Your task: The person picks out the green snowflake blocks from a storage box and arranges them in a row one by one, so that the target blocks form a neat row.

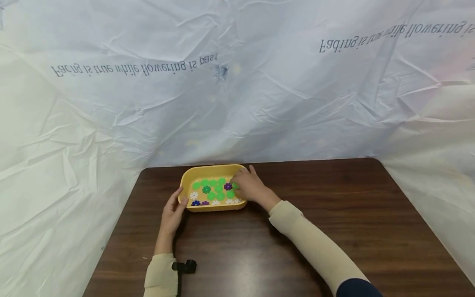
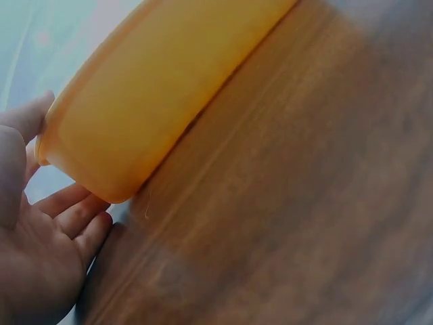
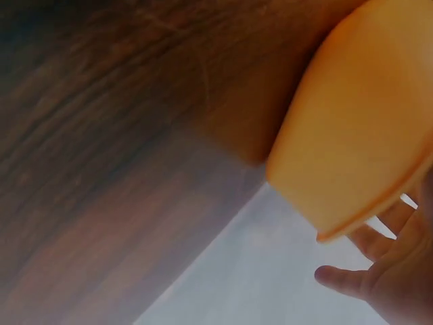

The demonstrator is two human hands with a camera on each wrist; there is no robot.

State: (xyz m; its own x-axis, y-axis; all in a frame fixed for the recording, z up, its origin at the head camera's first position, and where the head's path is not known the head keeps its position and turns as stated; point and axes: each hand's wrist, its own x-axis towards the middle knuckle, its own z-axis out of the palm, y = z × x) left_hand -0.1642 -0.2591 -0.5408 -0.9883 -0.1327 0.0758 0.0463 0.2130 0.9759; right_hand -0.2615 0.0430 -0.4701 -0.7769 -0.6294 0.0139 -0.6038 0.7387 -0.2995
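Observation:
A yellow plastic basin (image 1: 217, 208) stands at the back of the table. Inside it lie several flower-shaped plastic pieces: bright green ones (image 1: 213, 182), a darker green one (image 1: 206, 189), white ones (image 1: 193, 195), purple ones (image 1: 228, 187) and a blue one (image 1: 195, 203). My left hand (image 1: 171, 217) holds the basin's left end, thumb at the rim and the other fingers along the outer wall (image 2: 149, 101). Over the right rim reaches my right hand (image 1: 251, 188), fingers dipping among the pieces. Its fingertips are hidden behind the basin wall (image 3: 358, 115) in the right wrist view.
The dark brown wooden table (image 1: 315, 231) ends just behind the basin. A pale printed cloth (image 1: 237, 103) hangs behind it and down both sides. A black strap mount (image 1: 185, 266) sticks out from the left sleeve.

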